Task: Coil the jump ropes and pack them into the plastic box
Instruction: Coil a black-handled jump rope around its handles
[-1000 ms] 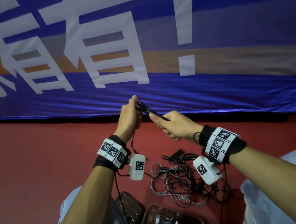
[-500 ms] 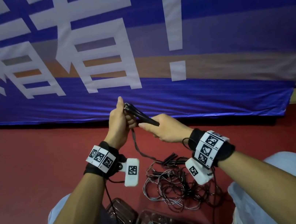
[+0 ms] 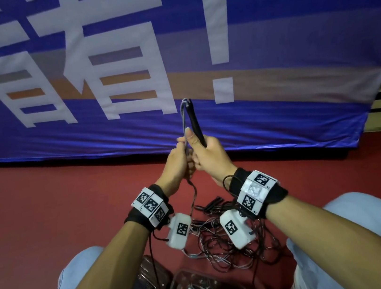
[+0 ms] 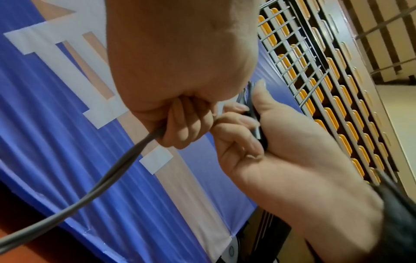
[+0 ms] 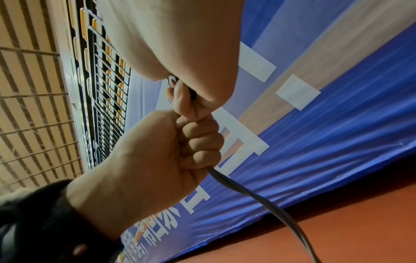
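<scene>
A jump rope's black handles stand upright in front of the blue banner. My right hand grips their lower ends, thumb up along them. Pressed against it on the left, my left hand is a fist round the grey cord, which hangs down to the floor. The left wrist view shows my left fingers curled on the cord and a handle in my right palm. More ropes lie in a tangled pile on the red floor. The plastic box sits between my knees with coiled ropes inside.
A large blue banner with white characters stands close ahead on the red floor. A dark transparent lid or second box lies beside the plastic box. My knees in light trousers flank the pile.
Both hands have risen and come together. The handles have swung from a slant to the right to nearly upright, and the left hand now holds the cord just below them.
</scene>
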Demonstrator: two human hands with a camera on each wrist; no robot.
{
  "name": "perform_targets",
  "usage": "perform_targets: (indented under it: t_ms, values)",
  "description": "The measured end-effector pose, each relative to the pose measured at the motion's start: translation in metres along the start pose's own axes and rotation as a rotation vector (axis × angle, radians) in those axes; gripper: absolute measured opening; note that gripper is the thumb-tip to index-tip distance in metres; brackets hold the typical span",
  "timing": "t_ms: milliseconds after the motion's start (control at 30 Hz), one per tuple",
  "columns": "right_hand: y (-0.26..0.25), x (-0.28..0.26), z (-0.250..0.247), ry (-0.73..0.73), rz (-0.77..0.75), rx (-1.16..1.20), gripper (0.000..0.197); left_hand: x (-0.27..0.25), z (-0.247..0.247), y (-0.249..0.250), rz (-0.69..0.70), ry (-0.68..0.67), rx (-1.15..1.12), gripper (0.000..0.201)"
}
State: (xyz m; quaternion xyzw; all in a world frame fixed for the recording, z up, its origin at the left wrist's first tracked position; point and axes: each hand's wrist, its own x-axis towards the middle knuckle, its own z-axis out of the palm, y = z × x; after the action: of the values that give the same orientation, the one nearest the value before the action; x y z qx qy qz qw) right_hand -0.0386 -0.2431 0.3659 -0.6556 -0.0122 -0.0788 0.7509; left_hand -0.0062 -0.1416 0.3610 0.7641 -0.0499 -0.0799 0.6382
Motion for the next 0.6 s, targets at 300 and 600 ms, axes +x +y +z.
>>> perform_targets:
  t_ms: [300, 600]
  values:
    - [-0.008, -0.008, -0.006, -0.04, 0.104, 0.033, 0.066, -0.005, -0.007, -0.007, 0.089, -0.325, 0.212, 0.039]
    - [0.004, 0.002, -0.007, -0.013, 0.199, 0.313, 0.049, -0.007, -0.01, -0.002, 0.087, -0.392, 0.163, 0.035]
